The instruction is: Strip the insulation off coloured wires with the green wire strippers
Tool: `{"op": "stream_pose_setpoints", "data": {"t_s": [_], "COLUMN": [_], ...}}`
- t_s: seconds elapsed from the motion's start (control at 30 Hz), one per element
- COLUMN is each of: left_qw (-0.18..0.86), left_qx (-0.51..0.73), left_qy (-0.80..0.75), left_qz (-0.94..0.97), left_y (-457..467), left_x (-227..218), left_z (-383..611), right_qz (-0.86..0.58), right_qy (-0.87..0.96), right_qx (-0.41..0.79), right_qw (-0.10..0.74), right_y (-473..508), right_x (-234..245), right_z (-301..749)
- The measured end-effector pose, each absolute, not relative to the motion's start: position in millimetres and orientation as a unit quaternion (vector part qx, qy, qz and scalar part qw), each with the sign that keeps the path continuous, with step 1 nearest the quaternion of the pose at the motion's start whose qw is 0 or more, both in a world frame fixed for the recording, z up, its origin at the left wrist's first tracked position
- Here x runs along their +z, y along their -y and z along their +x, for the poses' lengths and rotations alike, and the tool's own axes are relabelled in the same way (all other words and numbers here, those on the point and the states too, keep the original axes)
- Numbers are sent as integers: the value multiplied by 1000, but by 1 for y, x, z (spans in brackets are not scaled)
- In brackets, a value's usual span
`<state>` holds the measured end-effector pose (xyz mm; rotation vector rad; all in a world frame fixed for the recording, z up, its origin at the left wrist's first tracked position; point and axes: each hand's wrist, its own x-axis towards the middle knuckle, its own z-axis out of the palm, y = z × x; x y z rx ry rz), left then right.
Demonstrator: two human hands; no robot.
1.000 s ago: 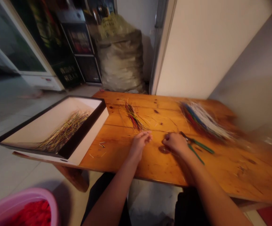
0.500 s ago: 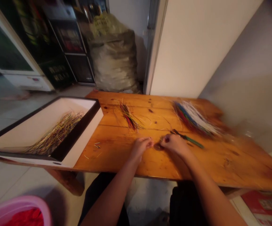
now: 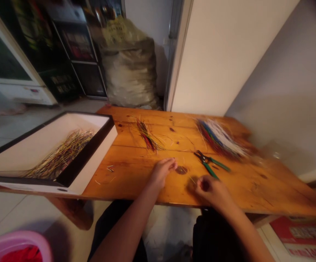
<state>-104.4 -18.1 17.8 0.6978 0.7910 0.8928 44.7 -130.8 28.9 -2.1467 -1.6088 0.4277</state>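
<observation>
My left hand (image 3: 162, 170) rests on the wooden table (image 3: 152, 182) near its front edge, fingers curled together beside a dark knot in the wood. My right hand (image 3: 211, 189) sits lower, at the front edge, closed in a pinch on a thin pale strand that I can barely make out. Green-handled pliers (image 3: 209, 162) lie on the table just beyond my right hand, untouched. A small bundle of red and yellow wires (image 3: 147, 135) lies further back, left of centre. A larger fan of white, blue and red wires (image 3: 220, 137) lies at the back right.
A shallow black-edged white box (image 3: 92, 153) holding yellowish wires overhangs the table's left end. A pink basin (image 3: 18, 243) with red contents stands on the floor at the lower left. A large sack (image 3: 129, 69) and cabinets stand behind the table. A white wall runs along the right.
My right hand has pulled back from the table's middle to the front edge, away from my left hand. The pliers now lie uncovered. The view has shifted slightly to the right.
</observation>
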Motion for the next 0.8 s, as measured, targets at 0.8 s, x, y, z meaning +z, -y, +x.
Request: {"op": "stream_pose_setpoints", "data": {"t_s": [0.8], "left_qw": [711], "left_qx": [210], "left_qy": [-368], "left_qz": [562], "left_y": [8], "left_x": [36], "left_z": [-135], "right_qz": [-519], "right_qy": [382], "right_qx": [510], "right_qw": [569], "right_y": [24], "right_x": [12], "right_z": [29]}}
